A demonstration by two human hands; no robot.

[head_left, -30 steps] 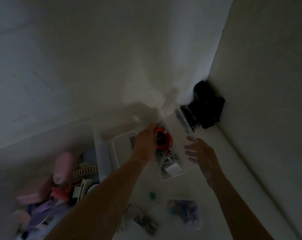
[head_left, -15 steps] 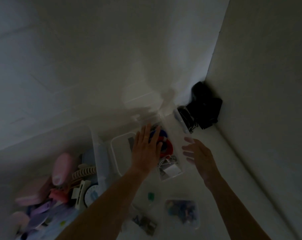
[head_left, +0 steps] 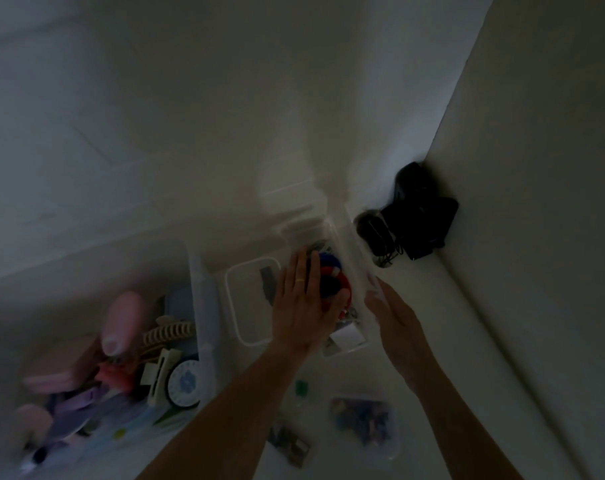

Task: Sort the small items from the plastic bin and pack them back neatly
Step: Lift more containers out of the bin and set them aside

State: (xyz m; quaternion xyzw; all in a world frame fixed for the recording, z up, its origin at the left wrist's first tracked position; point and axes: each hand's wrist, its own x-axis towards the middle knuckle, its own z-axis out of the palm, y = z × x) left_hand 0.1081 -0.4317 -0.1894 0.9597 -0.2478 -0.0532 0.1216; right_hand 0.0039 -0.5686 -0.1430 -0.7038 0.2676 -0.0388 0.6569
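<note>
A small clear plastic container (head_left: 346, 348) stands on the white surface. It holds red and blue coiled items (head_left: 333, 270), thin cables and a white card (head_left: 347, 336). My left hand (head_left: 301, 306) lies flat on the red and blue items, fingers straight, a ring on one finger. The fingers of my right hand (head_left: 394, 317) are straight and rest against the container's right wall. A white-rimmed lid (head_left: 237, 306) lies just left of the container. Further left, the large clear bin (head_left: 204, 299) holds pink cases, a comb, clips and a round dial.
A black device with cables (head_left: 419, 209) sits in the wall corner at the right. Nearer me lie a clear bag of small coloured pieces (head_left: 363, 420), a small green item (head_left: 301, 388) and a small dark packet (head_left: 290, 445). The scene is dim.
My left hand let go of the red item and flattened over the container's contents. My right hand moved left until it met the container's side.
</note>
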